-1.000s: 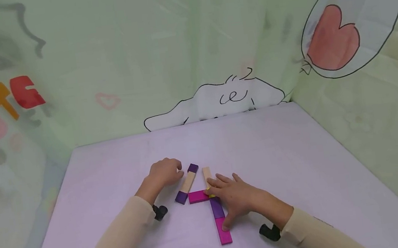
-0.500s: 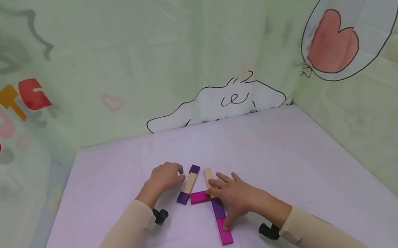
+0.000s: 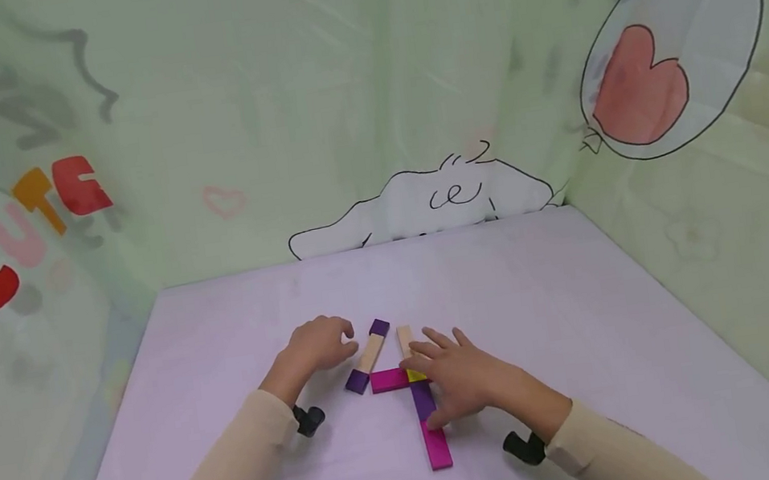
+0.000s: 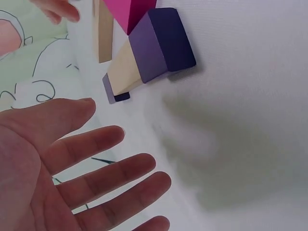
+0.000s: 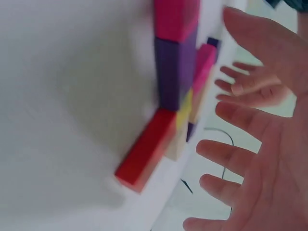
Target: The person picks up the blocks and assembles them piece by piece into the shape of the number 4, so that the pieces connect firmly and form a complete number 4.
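Wooden blocks lie in a cross on the table: a yellow block [image 3: 414,375] at the centre, a magenta block [image 3: 388,380] to its left, a plain wood block [image 3: 404,336] beyond, and a purple block [image 3: 423,399] then another magenta block [image 3: 438,452] towards me. A red block [image 5: 147,149] forms the right arm, hidden beneath my hand in the head view. My right hand [image 3: 466,375] hovers over this side, fingers spread, holding nothing. Left of the cross, a plain block [image 3: 371,354] slants between two purple blocks [image 3: 357,381]. Beside it is my empty left hand [image 3: 316,345], fingers relaxed.
The blocks lie on a pale lilac tabletop [image 3: 299,478]. Green printed fabric [image 3: 308,104] walls the back and sides. A black wrist camera [image 3: 309,420] sits below the left wrist, another black camera [image 3: 524,447] below the right.
My right hand has drawn back slightly from the cross, uncovering more of the yellow block. The left hand stays beside the slanted row. The head view has shifted a little.
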`<action>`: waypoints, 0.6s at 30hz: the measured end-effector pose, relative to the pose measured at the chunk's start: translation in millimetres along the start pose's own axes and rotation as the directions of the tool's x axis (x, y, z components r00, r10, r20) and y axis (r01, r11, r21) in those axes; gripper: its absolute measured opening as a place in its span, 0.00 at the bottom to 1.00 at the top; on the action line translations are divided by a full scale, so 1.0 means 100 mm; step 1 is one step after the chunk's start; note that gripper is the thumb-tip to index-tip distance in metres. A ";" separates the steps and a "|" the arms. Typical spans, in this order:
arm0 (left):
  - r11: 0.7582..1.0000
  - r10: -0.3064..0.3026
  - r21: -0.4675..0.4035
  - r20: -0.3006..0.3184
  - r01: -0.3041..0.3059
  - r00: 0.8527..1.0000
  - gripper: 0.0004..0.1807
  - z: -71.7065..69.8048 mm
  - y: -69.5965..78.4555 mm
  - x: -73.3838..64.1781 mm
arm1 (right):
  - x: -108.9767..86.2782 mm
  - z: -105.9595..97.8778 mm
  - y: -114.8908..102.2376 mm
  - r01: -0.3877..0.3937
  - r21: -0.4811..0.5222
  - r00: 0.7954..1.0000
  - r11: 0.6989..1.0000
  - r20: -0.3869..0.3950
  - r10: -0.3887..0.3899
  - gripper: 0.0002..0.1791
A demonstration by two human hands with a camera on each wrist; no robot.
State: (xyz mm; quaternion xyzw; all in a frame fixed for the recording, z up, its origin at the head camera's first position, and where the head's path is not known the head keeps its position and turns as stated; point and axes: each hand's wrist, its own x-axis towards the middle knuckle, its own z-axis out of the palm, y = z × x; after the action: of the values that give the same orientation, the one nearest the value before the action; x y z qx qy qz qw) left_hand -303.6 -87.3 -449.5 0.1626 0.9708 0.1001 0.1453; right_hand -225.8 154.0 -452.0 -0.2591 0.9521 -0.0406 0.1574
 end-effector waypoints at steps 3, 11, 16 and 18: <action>1.000 -0.007 0.001 -0.003 0.007 1.000 0.18 -0.04 0.00 0.00 | 0.01 -0.06 0.08 -0.017 0.074 0.999 0.997 -0.030 0.019 0.45; 0.999 0.030 -0.035 0.012 -0.029 0.999 0.18 -0.07 -0.02 -0.08 | 0.04 -0.03 0.36 -0.037 0.165 0.994 0.986 -0.092 0.053 0.36; 0.996 0.073 -0.057 -0.038 -0.075 0.997 0.18 -0.05 -0.11 -0.17 | 0.00 0.00 0.49 -0.071 0.179 0.988 0.981 -0.124 0.094 0.34; 0.995 0.080 -0.057 -0.075 -0.084 0.994 0.19 -0.04 -0.14 -0.20 | -0.01 0.00 0.52 -0.080 0.171 0.984 0.982 -0.141 0.104 0.34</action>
State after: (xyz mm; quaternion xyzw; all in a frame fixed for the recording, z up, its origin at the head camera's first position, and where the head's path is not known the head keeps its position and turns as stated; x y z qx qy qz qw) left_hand -290.6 -107.6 -444.0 0.1944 0.9645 0.1408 0.1104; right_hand -249.8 199.8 -459.6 -0.1971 0.9656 -0.1309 0.1082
